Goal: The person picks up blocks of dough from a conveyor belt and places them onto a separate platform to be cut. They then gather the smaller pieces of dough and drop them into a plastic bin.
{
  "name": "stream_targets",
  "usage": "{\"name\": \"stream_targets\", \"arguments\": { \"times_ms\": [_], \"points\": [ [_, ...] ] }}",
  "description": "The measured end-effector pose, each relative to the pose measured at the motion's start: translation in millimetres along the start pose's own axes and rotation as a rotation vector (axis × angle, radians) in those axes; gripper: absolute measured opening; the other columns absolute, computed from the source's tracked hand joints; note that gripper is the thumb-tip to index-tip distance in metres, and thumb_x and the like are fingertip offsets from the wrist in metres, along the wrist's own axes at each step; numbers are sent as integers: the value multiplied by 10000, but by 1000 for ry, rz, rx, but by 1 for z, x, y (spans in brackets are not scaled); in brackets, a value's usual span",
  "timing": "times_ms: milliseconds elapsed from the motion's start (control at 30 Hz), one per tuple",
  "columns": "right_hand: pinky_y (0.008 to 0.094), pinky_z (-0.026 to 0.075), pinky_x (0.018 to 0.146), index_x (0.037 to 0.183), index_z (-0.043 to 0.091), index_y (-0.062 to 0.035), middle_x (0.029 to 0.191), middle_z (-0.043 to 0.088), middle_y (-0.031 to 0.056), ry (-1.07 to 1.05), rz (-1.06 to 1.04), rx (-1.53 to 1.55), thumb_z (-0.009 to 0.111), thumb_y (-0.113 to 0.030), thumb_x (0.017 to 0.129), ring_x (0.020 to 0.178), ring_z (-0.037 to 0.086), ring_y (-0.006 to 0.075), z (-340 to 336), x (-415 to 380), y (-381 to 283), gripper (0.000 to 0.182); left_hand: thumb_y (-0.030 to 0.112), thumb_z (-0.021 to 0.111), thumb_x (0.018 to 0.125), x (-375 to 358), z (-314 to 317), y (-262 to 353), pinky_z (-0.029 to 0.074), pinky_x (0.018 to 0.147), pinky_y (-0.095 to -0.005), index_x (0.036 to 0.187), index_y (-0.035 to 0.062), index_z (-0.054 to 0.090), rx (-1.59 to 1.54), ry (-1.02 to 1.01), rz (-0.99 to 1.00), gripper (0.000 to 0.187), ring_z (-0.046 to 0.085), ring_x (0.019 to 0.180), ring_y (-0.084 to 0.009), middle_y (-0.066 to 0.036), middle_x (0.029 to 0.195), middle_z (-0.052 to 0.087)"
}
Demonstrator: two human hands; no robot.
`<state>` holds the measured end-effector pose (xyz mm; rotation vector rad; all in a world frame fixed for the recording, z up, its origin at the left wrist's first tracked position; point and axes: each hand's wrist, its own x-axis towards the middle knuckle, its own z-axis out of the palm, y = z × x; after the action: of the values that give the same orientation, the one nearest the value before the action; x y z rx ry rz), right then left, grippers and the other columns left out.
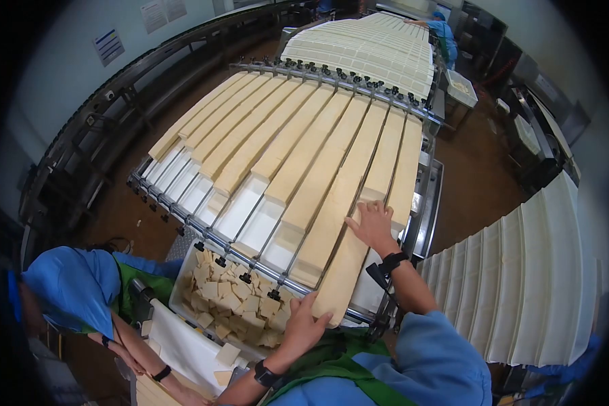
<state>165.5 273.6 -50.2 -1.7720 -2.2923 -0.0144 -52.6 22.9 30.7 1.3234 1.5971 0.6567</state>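
A long pale-yellow strip (338,274) lies lengthwise on the conveyor, its near end past the front rail. At that near end, my left hand (306,329) grips the strip's edge, thumb on top and some fingers hidden. Farther up, my right hand (373,227) lies on the strip with fingers spread and thumb apart. Several similar long strips (311,186) lie side by side to the left, parted by thin metal dividers. Two more strips (402,176) are to the right of my right hand.
A metal rail (213,233) with black knobs crosses the conveyor's near edge. Below it stands a white bin (183,274) full of square offcuts (240,298). A co-worker in blue (81,277) reaches in at left. Pale ridged sheets (514,277) hang at right. Another person (442,34) stands far back.
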Motion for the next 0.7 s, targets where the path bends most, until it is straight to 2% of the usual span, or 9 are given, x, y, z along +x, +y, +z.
{"name": "stream_targets", "arguments": {
  "times_ms": [33,67,133,200,333,500,567,633,700],
  "points": [
    [577,311,1030,1205,661,-18,1152,699,196,101,-9,-32,631,-570,923,1252,527,358,-1,-1,-1,621,237,767,907,3,4,-5,482,1024,-403,1453,16,504,1,1,1,646,582,1132,-373,-234,1244,503],
    [599,280,1059,1228,663,-26,1209,675,195,202,-18,-64,639,-556,923,1313,471,358,-3,-2,-2,612,276,755,912,9,10,-13,513,969,-427,1452,35,498,41,30,47,645,627,1047,-367,-220,1255,504],
    [607,269,1079,1231,666,-35,1243,649,193,196,9,-60,650,-526,927,1324,465,353,1,-2,1,578,315,744,916,17,15,-14,543,913,-451,1450,55,493,81,59,96,645,673,961,-360,-206,1266,504],
    [614,259,1098,1233,669,-44,1278,622,190,196,36,-62,661,-496,930,1335,459,349,-3,-2,6,544,239,766,907,27,20,-10,496,1015,-409,1415,23,534,59,93,47,599,596,1145,-350,-221,1237,538],
    [616,246,1121,1265,669,-64,1313,600,171,244,110,-61,692,-420,926,1346,451,350,-11,-17,8,492,315,740,919,49,38,-20,520,944,-465,1397,65,525,25,148,123,581,615,1111,-396,-208,1249,523],
    [612,263,1114,1283,657,-75,1362,572,185,291,-31,114,701,-358,927,1333,466,377,-12,-63,1,456,200,726,909,66,58,-24,495,992,-474,1415,66,506,-26,232,93,568,580,1155,-428,-219,1250,517],
    [626,264,1135,1384,613,-88,1466,526,208,146,-13,235,712,-316,936,1402,425,420,-31,-66,-6,512,147,723,895,64,55,-22,485,1007,-478,1420,67,502,-61,242,110,575,562,1184,-432,-227,1270,493],
    [638,212,1194,1508,505,-114,1565,426,230,19,-294,596,684,-350,962,1491,336,420,-14,-113,-22,621,109,721,883,63,53,-27,474,1031,-466,1434,72,490,-81,193,121,599,549,1203,-438,-233,1297,463],
    [657,153,1225,1594,387,-157,1634,318,235,-277,-322,549,653,-387,983,1545,251,411,-37,-136,-45,705,46,706,858,62,51,-22,464,1058,-453,1457,79,469,-73,178,141,645,519,1247,-442,-229,1315,443]
  ]
}}
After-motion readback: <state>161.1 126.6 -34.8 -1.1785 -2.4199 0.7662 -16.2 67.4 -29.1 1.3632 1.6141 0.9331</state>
